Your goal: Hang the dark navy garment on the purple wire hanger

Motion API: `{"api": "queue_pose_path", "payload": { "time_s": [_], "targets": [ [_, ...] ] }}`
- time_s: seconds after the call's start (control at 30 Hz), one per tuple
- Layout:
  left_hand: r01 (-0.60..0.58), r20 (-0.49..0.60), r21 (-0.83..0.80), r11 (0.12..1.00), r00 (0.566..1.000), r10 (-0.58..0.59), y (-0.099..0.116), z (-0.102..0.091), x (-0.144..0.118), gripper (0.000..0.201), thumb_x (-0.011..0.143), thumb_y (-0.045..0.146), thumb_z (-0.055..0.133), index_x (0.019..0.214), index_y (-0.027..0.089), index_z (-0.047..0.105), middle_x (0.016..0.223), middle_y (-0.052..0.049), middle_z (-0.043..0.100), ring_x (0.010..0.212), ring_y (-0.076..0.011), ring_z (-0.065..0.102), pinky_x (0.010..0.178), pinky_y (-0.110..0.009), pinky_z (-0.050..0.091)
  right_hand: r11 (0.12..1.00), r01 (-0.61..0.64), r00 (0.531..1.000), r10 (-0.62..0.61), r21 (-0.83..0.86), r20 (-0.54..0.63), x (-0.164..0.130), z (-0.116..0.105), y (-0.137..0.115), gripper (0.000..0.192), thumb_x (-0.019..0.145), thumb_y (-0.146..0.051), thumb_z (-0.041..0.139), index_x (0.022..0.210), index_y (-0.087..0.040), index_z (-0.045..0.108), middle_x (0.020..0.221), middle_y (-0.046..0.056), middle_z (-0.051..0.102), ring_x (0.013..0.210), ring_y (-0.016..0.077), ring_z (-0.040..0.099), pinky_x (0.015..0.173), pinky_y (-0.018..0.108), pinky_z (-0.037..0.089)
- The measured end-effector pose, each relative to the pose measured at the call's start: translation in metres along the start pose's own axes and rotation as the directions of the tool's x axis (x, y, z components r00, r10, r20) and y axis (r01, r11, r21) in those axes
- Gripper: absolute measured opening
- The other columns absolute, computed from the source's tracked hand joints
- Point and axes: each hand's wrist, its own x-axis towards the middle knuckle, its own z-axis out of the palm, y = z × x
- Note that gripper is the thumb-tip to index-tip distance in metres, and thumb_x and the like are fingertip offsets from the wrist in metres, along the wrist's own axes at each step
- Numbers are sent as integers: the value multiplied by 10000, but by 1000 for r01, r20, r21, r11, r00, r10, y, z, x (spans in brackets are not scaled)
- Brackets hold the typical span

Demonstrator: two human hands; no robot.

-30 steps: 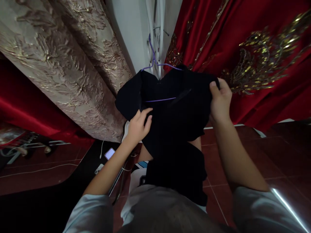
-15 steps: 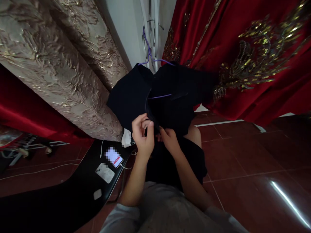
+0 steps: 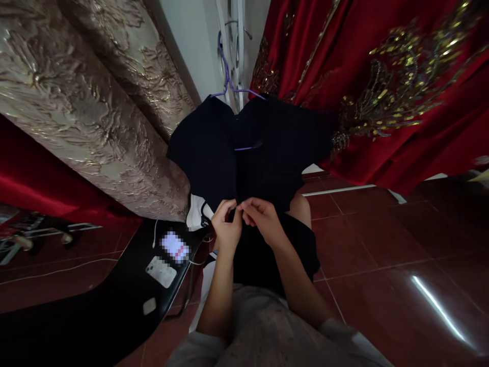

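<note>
A dark navy short-sleeved shirt (image 3: 202,153) hangs from a purple hanger (image 3: 229,84) in front of me, its front parted down the middle. My left hand (image 3: 226,224) is closed, thumb and fingers pinching the lower front edge of the shirt. Right beside it, my right hand (image 3: 263,218) pinches at the same edge, its fingertips meeting those of the left. Whatever small fastening may lie between the fingertips is too dark and hidden to make out.
On the left, a black bench (image 3: 114,300) carries a lit phone (image 3: 174,247), a white phone (image 3: 161,271) and a small white case (image 3: 149,306). Embossed beige fabric (image 3: 114,117) hangs left, red sequinned fabric (image 3: 367,148) right. A white rack (image 3: 231,30) stands behind the shirt.
Both hands have moved slightly lower and closer together, fingertips now meeting. The shirt's front edges have come nearer each other, narrowing the opening. A white cloth beside the shirt shows more.
</note>
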Motion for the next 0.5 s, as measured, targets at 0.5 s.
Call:
{"api": "queue_pose_path", "payload": {
  "time_s": [0.5],
  "targets": [
    [-192, 202, 52, 980, 963, 178, 54, 19, 98, 349, 1057, 329, 535, 1379, 205, 589, 1218, -29, 649, 1085, -165, 676, 981, -354, 523, 920, 362, 928, -371, -148, -34, 98, 8, -132, 423, 974, -554, 609, 743, -205, 551, 525, -57, 347, 463, 75, 335, 462, 215, 261]
  ]
}}
